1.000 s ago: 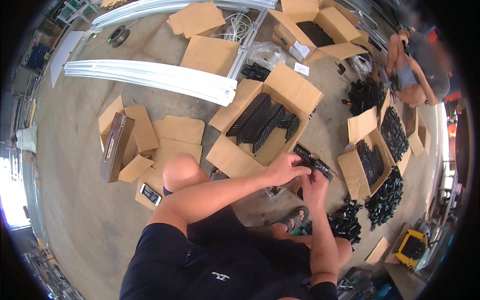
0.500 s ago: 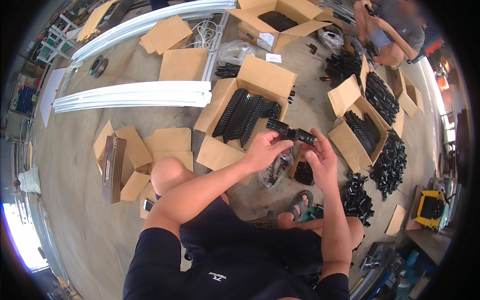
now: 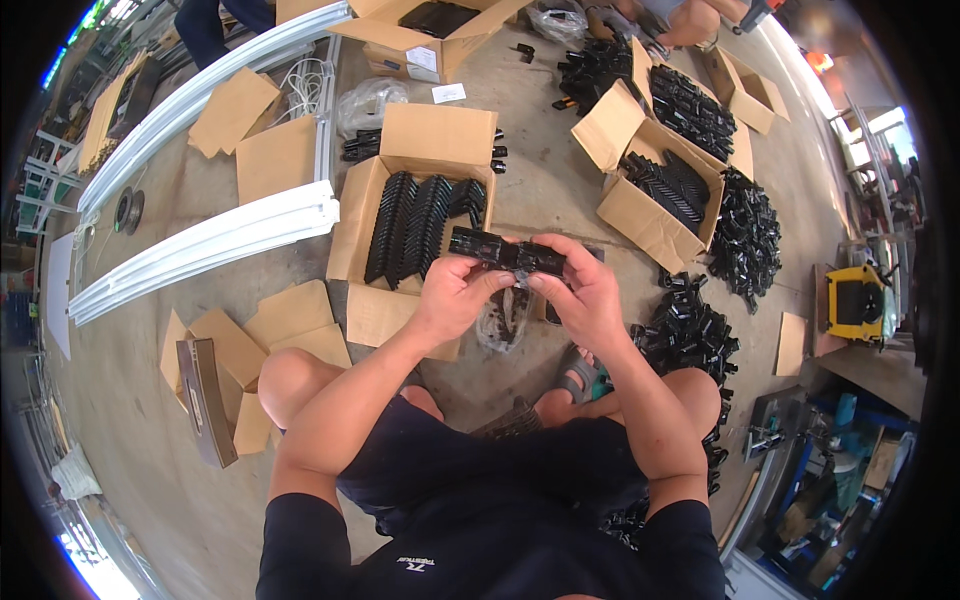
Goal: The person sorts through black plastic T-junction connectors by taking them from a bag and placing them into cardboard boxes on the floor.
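I sit on the concrete floor with both hands raised in front of me. My left hand (image 3: 455, 295) and my right hand (image 3: 580, 290) grip a long black plastic part (image 3: 505, 253) together, one hand at each end, fingers curled around it. Just beyond it stands an open cardboard box (image 3: 430, 135) filled with rows of similar black parts (image 3: 420, 215). A clear plastic bag (image 3: 500, 320) with dark pieces lies on the floor under my hands.
More open boxes of black parts (image 3: 665, 185) stand at the right, with loose black pieces heaped beside them (image 3: 745, 235) and near my right knee (image 3: 690, 335). White rails (image 3: 210, 240) and flat cardboard (image 3: 250, 330) lie at the left. Another person crouches at the top edge (image 3: 680, 15). A yellow device (image 3: 855, 300) sits at far right.
The view has shifted so the boxes sit higher and nearer the centre. Both hands keep hold of the black part, now held level between them.
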Demonstrator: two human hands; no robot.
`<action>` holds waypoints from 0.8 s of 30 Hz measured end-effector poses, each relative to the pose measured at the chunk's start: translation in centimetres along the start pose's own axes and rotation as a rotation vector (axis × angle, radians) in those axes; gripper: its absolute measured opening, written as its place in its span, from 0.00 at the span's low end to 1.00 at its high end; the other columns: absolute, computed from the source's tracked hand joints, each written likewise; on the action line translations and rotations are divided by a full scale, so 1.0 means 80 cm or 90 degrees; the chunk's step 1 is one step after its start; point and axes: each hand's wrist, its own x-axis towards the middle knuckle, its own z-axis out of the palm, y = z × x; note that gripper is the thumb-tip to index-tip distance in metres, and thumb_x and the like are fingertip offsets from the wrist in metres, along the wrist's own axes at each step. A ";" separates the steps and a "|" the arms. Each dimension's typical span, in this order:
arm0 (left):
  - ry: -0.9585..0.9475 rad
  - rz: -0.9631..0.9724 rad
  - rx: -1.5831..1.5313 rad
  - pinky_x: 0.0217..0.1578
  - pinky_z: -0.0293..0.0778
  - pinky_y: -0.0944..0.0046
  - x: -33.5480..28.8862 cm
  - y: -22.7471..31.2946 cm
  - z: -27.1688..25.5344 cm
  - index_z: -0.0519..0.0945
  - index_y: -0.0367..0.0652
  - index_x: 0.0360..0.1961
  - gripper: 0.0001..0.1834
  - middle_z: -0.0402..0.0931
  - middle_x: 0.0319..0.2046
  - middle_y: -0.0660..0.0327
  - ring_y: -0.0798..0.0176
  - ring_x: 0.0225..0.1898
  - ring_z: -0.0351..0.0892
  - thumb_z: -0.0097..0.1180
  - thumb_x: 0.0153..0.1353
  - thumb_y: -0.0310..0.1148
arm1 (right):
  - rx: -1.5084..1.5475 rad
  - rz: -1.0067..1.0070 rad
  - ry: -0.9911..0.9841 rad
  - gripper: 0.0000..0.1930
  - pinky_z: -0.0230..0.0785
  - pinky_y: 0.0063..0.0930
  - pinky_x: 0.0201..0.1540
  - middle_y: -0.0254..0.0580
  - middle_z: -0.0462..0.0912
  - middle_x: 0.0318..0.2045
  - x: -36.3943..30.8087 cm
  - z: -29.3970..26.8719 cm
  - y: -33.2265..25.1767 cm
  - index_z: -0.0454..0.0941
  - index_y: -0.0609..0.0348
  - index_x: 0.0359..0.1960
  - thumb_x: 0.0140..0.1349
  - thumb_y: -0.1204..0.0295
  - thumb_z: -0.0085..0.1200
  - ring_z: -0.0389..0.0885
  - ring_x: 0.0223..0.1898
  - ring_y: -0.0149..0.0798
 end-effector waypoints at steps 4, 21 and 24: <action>0.010 -0.033 0.111 0.45 0.79 0.68 0.001 0.008 0.000 0.78 0.31 0.57 0.16 0.84 0.43 0.60 0.71 0.41 0.82 0.58 0.70 0.25 | -0.076 -0.005 -0.011 0.19 0.74 0.23 0.47 0.36 0.84 0.43 0.008 -0.007 -0.002 0.76 0.67 0.57 0.66 0.76 0.62 0.79 0.41 0.25; -0.017 -0.106 0.307 0.33 0.71 0.71 0.029 0.013 -0.007 0.53 0.48 0.77 0.44 0.84 0.33 0.63 0.76 0.31 0.75 0.64 0.66 0.29 | 0.000 0.170 -0.108 0.20 0.75 0.23 0.50 0.37 0.85 0.45 0.031 -0.021 0.035 0.78 0.68 0.57 0.67 0.71 0.64 0.80 0.46 0.25; -0.053 -0.093 0.318 0.36 0.73 0.71 0.031 0.021 -0.017 0.53 0.49 0.78 0.45 0.85 0.33 0.63 0.75 0.35 0.77 0.65 0.64 0.28 | 0.075 0.199 -0.114 0.18 0.75 0.22 0.49 0.35 0.86 0.42 0.036 -0.019 0.044 0.79 0.69 0.55 0.67 0.72 0.64 0.81 0.43 0.23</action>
